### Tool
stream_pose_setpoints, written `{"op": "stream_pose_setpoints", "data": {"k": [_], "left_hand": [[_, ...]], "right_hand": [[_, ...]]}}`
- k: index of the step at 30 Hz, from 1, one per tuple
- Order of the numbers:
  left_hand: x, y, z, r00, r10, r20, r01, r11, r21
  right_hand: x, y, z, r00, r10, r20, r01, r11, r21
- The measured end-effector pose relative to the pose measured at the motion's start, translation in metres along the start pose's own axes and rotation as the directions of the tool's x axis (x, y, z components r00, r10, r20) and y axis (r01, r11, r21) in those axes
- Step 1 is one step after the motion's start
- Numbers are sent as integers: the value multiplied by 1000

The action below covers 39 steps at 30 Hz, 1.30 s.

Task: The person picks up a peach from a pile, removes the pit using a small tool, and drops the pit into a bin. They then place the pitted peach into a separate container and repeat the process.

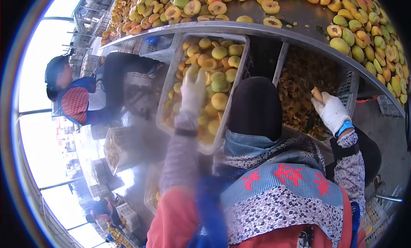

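My left hand (193, 91), in a white glove and slightly blurred, is over a pale plastic crate (168, 106) of yellow-green fruit that look like apricots. Its fingers close around one apricot (193, 70) among the others. On the other side, my right hand (332, 112), also gloved, pinches a short tan piece (317, 94); I cannot make out whether it is a tool handle or a bit of fruit. Below that hand stands a second crate (350, 91) filled with brown, shrivelled-looking scraps or pits (299, 87).
A metal table (295, 17) with a raised rim curves across the front, heaped with halved fruit (368, 38). A co-worker (81, 89) sits at the left. Near them stands another crate (113, 151); another person (102, 209) is farther off. My knees flank the right-hand crate.
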<state>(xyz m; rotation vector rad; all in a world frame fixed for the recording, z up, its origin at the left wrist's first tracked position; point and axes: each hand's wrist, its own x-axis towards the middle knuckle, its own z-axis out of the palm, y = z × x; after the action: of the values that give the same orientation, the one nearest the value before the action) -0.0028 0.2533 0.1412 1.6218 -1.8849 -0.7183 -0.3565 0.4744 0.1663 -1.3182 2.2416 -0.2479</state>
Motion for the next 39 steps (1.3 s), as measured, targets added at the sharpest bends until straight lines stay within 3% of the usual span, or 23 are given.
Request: {"op": "stream_pose_setpoints", "data": {"k": [1, 2, 3, 4, 6, 8, 12, 13, 14, 16, 18, 20, 22, 23, 25, 28, 30, 32, 34, 35, 36, 37, 39], "left_hand": [[-26, -15, 7, 998, -33, -44, 40, 984, 175], [-43, -102, 29, 942, 335, -5, -317, 896, 312], [-57, -141, 41, 709, 647, 280, -571, 294, 766], [-87, -125, 59, 895, 442, 56, -387, 707, 592], [-90, -100, 61, 965, 250, 79, -247, 768, 591], [-72, -157, 57, 817, 523, 240, -544, 564, 621], [-33, 11, 34, 916, 392, -87, -309, 827, 470], [-22, 59, 37, 928, 364, -74, -353, 926, 135], [-12, 108, 41, 940, 339, -47, -341, 915, -214], [-8, 211, 59, 950, 230, 212, -95, 859, -504], [16, 265, 105, 835, 384, 395, -141, 842, -521], [21, 313, 156, 741, 553, 382, -457, 831, -317], [19, 352, 194, 605, 568, 558, -515, 814, -269], [18, 358, 217, 597, 574, 561, -521, 809, -273], [16, 360, 250, 440, 684, 582, -892, 408, 196], [24, 363, 242, 480, 535, 695, -841, 506, 190], [36, 346, 233, 499, 592, 633, -835, 524, 168], [45, 332, 210, 594, 656, 465, -771, 630, 94], [56, 322, 192, 790, 436, 431, -402, 899, -172], [56, 318, 180, 816, 414, 404, -238, 877, -418], [55, 314, 170, 836, 303, 457, 61, 777, -627], [55, 306, 161, 794, 317, 518, 227, 636, -737], [42, 297, 145, 687, 333, 646, 576, 293, -763]], "right_hand": [[1, -1, 5, 999, -53, -5, 53, 997, 47], [1, 0, 6, 995, -95, -27, 97, 991, 90], [-1, -6, 2, 995, -89, -37, 91, 994, 54], [-1, -8, 1, 997, -74, -30, 76, 996, 40], [5, 0, 11, 995, -88, -48, 88, 996, 5], [1, -5, -2, 990, -121, -71, 123, 992, 23], [-9, -6, -18, 984, -103, -144, 115, 990, 77], [-10, -4, -20, 983, -108, -151, 122, 989, 81], [-9, -1, -19, 974, -132, -182, 147, 986, 75], [-11, 2, -20, 979, -119, -167, 135, 987, 85], [-19, -5, -39, 980, -111, -164, 130, 986, 104], [-21, 0, -40, 981, -66, -181, 92, 985, 143], [-21, 1, -45, 977, -81, -196, 116, 978, 175], [-20, 4, -43, 979, -68, -191, 103, 979, 179], [-20, 6, -44, 978, -60, -201, 99, 977, 189], [-26, 10, -49, 977, -69, -201, 109, 974, 199], [-29, 11, -55, 975, -79, -210, 122, 972, 199], [-34, 7, -65, 973, -69, -219, 114, 973, 199], [-33, 4, -61, 973, -61, -221, 107, 974, 202], [-28, 6, -53, 934, -72, -351, 163, 958, 237], [-23, 6, -50, 873, -78, -481, 228, 938, 261], [-20, 2, -52, 887, -43, -461, 189, 943, 275], [-11, -8, -54, 843, -64, -534, 297, 883, 364]]}}
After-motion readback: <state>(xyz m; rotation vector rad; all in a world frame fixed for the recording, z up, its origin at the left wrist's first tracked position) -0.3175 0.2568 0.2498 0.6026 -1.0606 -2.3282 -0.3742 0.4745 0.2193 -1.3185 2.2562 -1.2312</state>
